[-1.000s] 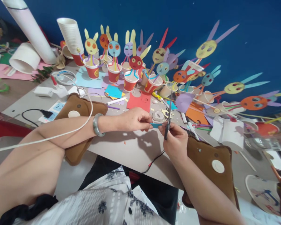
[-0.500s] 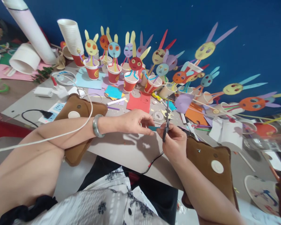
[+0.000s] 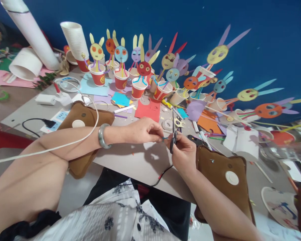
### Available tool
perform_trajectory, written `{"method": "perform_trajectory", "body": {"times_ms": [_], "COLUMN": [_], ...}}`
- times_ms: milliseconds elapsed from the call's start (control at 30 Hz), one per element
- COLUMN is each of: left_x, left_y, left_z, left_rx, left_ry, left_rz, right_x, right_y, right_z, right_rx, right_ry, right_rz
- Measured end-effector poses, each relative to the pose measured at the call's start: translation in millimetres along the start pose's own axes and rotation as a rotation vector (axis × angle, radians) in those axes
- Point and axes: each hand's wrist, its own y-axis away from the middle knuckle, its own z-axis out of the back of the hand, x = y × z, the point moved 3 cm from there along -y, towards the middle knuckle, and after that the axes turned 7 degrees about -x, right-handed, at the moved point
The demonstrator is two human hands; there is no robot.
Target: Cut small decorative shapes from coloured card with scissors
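Note:
Between my hands is a small piece of blue paper (image 3: 165, 138), mostly hidden by fingers. My left hand (image 3: 150, 130) pinches its left end with thumb and fingertips. Scissors (image 3: 173, 139) with dark handles stand in my right hand (image 3: 183, 150), blades pointing up and away toward the wall. The right fingertips also reach the paper's other end. Both hands hover above the near part of the grey table (image 3: 130, 160).
Paper cups with rabbit-faced paper figures, such as a red cup (image 3: 139, 88), line the blue wall. Red paper (image 3: 147, 109), a tape roll (image 3: 167, 124) and markers lie ahead. Brown pouches (image 3: 220, 167) flank my arms; a white cable (image 3: 72, 142) crosses my left forearm.
My left hand has closed its thumb and fingers together and come nearer my right hand. Less of the blue paper shows. The scissors have shifted slightly left.

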Motion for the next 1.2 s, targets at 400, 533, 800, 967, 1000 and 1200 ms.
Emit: {"method": "perform_trajectory", "body": {"times_ms": [400,533,800,967,1000,1200], "left_x": [2.1,0.6,10.6,11.8,11.2,7.3], "left_y": [-0.2,-0.4,-15.4,-20.4,-20.4,-17.7], "left_z": [0.2,0.3,27.4,44.8,46.4,47.8], "left_rx": [0.054,0.054,-0.08,-0.072,-0.069,-0.008], "left_ry": [0.069,0.106,0.602,0.822,0.835,0.797], "left_rz": [0.115,0.109,0.217,0.258,0.261,0.247], "right_x": [-9.6,-9.3,13.5,19.2,19.0,26.2], "right_y": [2.7,2.8,-10.6,-6.3,-4.6,-1.8], "right_z": [1.1,-0.7,5.4,6.0,6.2,5.2], "right_rx": [0.023,0.017,0.168,0.717,0.792,0.97], "right_ry": [-0.033,-0.084,-0.255,-0.282,-0.267,-0.181], "right_rz": [-0.036,-0.051,-0.04,-0.091,-0.105,-0.151]}}
